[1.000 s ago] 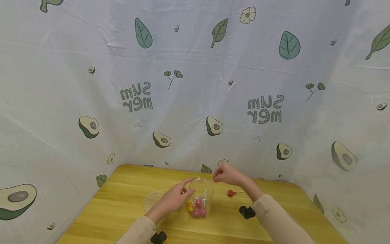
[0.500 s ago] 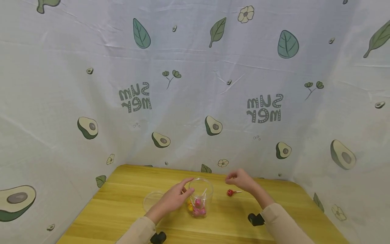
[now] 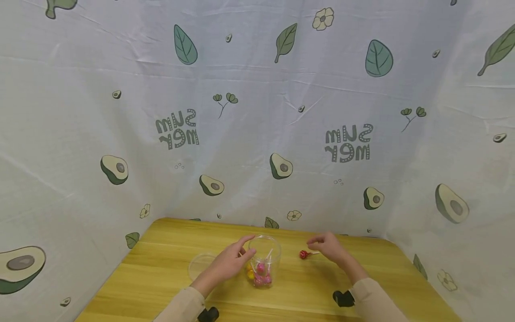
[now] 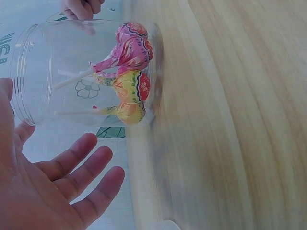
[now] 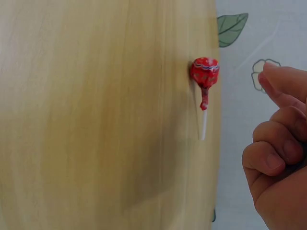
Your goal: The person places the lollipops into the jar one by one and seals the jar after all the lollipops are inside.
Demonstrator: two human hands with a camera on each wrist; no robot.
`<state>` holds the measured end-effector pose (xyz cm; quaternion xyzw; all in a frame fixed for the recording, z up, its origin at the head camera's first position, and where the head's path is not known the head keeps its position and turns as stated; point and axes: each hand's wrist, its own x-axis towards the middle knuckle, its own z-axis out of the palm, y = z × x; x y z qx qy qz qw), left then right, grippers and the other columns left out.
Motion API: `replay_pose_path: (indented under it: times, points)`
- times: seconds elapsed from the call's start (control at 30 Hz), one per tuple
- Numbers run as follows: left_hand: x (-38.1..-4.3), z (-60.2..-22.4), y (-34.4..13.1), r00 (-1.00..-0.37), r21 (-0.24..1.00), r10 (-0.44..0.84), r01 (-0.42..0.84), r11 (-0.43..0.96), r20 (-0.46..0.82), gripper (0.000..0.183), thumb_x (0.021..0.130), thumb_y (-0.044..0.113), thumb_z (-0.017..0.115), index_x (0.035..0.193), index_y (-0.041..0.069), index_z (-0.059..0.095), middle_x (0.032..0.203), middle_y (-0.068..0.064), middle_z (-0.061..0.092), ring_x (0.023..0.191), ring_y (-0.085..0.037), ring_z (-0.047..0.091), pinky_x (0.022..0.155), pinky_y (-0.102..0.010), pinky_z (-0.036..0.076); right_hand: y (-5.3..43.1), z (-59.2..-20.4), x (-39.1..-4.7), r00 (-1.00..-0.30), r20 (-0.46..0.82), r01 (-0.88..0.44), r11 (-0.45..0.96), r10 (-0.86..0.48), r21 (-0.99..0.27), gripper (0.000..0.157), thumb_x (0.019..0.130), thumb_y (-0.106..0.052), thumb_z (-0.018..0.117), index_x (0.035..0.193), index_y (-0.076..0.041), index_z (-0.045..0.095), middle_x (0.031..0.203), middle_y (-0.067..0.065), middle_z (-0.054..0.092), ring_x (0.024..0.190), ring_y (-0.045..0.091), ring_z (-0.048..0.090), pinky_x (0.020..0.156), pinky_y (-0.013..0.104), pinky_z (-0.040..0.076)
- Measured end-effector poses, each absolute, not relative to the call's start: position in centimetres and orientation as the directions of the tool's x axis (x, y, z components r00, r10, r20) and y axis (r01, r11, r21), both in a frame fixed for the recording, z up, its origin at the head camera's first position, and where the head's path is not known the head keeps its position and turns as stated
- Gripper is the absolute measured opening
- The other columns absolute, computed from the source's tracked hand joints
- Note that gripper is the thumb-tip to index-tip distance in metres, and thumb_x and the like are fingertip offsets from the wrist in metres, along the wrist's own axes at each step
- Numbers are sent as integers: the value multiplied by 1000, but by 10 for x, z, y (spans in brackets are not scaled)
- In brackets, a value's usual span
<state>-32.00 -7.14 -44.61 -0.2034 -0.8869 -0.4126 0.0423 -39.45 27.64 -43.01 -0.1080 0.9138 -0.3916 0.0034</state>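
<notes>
A clear plastic jar (image 3: 264, 255) stands upright and uncovered on the table, with pink lollipops (image 4: 132, 48) and yellow lollipops (image 4: 129, 98) in its bottom, sticks up. The thumb and index finger of my left hand (image 3: 229, 259) hold the jar at the left of its rim; the other fingers hang spread beside the wall. To the right of the jar lies a red-wrapped lollipop (image 5: 205, 74), its white stick pointing right. My right hand (image 3: 331, 247) hovers just above the stick end, holding nothing, with index finger forward and the other fingers loosely bent.
A round clear lid (image 3: 198, 267) lies flat to the left of the jar, partly behind the left forearm. The wooden table (image 3: 169, 241) ends at the back against a white printed curtain (image 3: 249, 134).
My right hand has moved right and down, from beside the jar's rim to over the red lollipop's stick. The left hand and jar stay in place.
</notes>
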Motion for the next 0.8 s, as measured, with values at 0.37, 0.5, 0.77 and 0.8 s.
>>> replay_pose_path:
  times: [0.37, 0.5, 0.77, 0.8]
  points:
    - [-322, -449, -72, -913, 715, 322, 398, 574, 249, 59, 103, 59, 43, 153, 29, 41, 98, 0, 60, 81, -12, 55, 65, -32, 44, 287, -447, -398, -994, 54, -102, 651, -93, -752, 29, 97, -20, 67, 116, 1, 72, 121, 20, 66, 90, 26, 54, 66, 34, 42]
    - [-323, -449, -72, -912, 716, 324, 401, 572, 252, 58, 103, 58, 43, 153, 30, 41, 99, -1, 61, 82, -12, 55, 66, -33, 44, 290, -453, -399, -995, 72, -100, 645, -70, -758, 29, 97, -19, 66, 116, 2, 72, 119, 20, 66, 77, 22, 47, 68, 36, 42]
    - [-325, -451, -72, -913, 714, 323, 399, 576, 250, 59, 103, 59, 43, 153, 29, 41, 98, 1, 61, 82, -12, 55, 66, -32, 44, 292, -462, -399, -999, 46, -46, 649, -16, -759, 28, 98, -19, 63, 117, 0, 72, 118, 22, 66, 83, 25, 55, 72, 37, 46]
    - [-325, -452, -72, -913, 714, 323, 399, 575, 249, 58, 103, 59, 43, 153, 29, 41, 98, 1, 61, 82, -12, 55, 66, -32, 44, 292, -462, -399, -999, 43, -40, 654, -11, -756, 28, 98, -19, 63, 117, -1, 72, 123, 23, 64, 94, 28, 55, 79, 40, 46]
